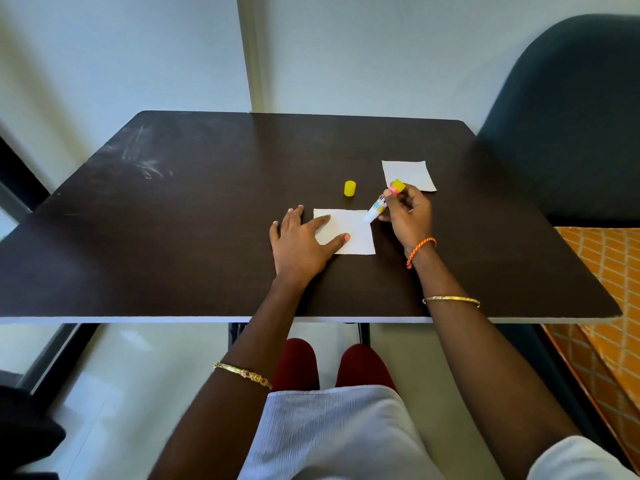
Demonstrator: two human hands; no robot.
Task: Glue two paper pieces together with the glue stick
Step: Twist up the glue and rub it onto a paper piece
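Note:
A white paper square (356,230) lies flat on the dark table (207,220) in front of me. My left hand (301,244) rests on its left side with straight fingers, pressing it down. My right hand (408,213) grips the uncapped glue stick (381,202), tilted, its white tip touching the paper's upper right corner. The yellow cap (349,188) stands on the table just beyond the paper. A second white paper square (410,173) lies further back on the right, partly behind the glue stick's end.
A dark upholstered chair (571,116) stands at the table's right side, with orange patterned fabric (606,306) below it. A pale wall runs behind the table. The table's front edge (173,319) is close to my lap.

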